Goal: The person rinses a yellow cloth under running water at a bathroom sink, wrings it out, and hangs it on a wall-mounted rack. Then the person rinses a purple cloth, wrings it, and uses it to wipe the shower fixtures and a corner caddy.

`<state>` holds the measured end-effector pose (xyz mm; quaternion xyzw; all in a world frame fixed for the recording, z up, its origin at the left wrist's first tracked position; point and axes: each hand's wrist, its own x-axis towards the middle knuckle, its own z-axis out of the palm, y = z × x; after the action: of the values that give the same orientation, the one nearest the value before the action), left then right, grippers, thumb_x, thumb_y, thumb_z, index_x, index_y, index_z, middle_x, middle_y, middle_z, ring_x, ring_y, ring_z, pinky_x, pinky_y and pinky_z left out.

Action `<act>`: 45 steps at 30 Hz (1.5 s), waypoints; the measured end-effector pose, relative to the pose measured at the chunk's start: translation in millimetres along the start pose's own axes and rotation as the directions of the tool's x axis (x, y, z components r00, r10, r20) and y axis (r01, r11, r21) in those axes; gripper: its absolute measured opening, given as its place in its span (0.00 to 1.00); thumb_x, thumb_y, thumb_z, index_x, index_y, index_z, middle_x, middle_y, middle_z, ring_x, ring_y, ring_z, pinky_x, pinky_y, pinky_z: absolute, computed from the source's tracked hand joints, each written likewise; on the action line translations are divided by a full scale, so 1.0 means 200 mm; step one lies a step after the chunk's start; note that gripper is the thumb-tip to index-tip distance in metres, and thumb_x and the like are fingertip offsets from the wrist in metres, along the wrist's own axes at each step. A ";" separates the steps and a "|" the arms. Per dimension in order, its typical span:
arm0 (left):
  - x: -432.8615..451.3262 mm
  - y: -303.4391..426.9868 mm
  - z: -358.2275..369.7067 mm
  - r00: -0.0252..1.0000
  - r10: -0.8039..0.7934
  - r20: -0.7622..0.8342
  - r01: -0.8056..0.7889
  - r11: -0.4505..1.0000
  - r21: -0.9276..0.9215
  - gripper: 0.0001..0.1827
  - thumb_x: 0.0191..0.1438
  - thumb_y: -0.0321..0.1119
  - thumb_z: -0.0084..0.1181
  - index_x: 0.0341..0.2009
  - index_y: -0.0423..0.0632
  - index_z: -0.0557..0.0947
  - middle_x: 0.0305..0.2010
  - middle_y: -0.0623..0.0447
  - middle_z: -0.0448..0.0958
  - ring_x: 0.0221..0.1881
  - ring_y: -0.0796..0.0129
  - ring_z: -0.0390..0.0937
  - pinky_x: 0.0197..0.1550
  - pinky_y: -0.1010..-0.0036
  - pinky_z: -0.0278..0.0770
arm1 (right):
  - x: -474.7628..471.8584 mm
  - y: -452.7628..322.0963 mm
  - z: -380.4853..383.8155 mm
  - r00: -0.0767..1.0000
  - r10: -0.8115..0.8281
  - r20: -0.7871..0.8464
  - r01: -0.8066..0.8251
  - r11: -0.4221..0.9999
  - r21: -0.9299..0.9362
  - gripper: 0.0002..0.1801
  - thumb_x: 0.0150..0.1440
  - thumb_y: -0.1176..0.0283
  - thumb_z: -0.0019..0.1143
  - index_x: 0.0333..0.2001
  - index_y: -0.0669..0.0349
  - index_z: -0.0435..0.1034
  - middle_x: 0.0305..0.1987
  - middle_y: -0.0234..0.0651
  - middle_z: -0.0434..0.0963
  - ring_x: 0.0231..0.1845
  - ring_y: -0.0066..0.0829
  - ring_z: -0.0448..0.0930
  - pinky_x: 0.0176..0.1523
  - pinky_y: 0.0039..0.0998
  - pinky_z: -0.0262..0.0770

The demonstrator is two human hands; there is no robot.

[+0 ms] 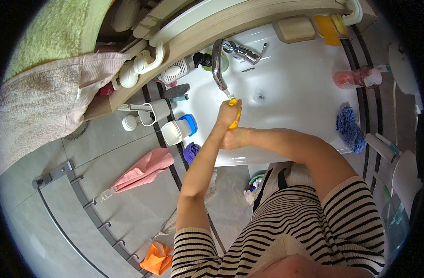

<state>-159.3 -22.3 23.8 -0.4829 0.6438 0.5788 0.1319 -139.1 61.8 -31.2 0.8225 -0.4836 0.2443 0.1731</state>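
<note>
My left hand (228, 114) is closed around a narrow yellow object (234, 120) over the near left part of the white washbasin (288, 107). A rounded yellow end shows above the fist; the fingers hide most of it, so its exact kind is unclear. Just below, my right hand (235, 138) is shut around the object's lower end, close against the left wrist. The spout of a chrome faucet (217, 66) hangs directly beyond the left fist. Between spout and fist a short whitish strip shows; I cannot tell whether it is water or part of the object.
Left of the basin are a white tub (172, 133), a blue lid (188, 124), a purple cloth (191, 153) and a hanging pink towel (145, 170). A blue cloth (350, 129) and pink bottle (358, 77) line the right rim. Behind the faucet runs a wooden shelf (205, 29).
</note>
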 end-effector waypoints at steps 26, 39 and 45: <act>-0.24 -0.57 -0.27 0.881 -0.006 -0.474 -0.455 0.273 -0.848 0.08 0.51 0.30 0.57 0.35 0.48 0.73 0.33 0.54 0.74 0.38 0.63 0.73 0.45 0.66 0.72 | -0.32 0.80 -0.26 -0.259 0.960 0.110 -0.545 -0.239 0.804 0.55 0.45 0.62 0.59 0.63 0.75 0.31 0.69 0.56 0.34 0.71 0.46 0.35 0.70 0.32 0.30; -0.54 -0.21 0.02 0.647 0.409 -0.644 -0.762 0.307 -0.570 0.22 0.44 0.19 0.59 0.43 0.46 0.67 0.35 0.53 0.71 0.39 0.67 0.71 0.49 0.71 0.68 | -0.22 0.21 -0.45 0.344 0.213 0.915 0.185 -0.970 0.156 0.40 0.51 0.46 0.53 0.60 0.57 0.52 0.61 0.47 0.59 0.61 0.40 0.62 0.61 0.46 0.58; -0.60 -0.08 0.06 0.679 0.299 -0.671 -0.732 0.202 -0.651 0.25 0.48 0.24 0.55 0.52 0.45 0.64 0.36 0.52 0.73 0.46 0.61 0.72 0.53 0.67 0.68 | 0.03 0.20 -0.49 0.156 0.801 0.578 0.284 -0.596 0.751 0.21 0.52 0.66 0.58 0.47 0.61 0.64 0.45 0.37 0.74 0.46 0.33 0.75 0.50 0.35 0.71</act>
<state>-91.8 46.4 99.2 -0.3275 0.3682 0.7204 -0.4881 -194.8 90.3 55.4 -0.0225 -0.3122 0.8094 -0.4968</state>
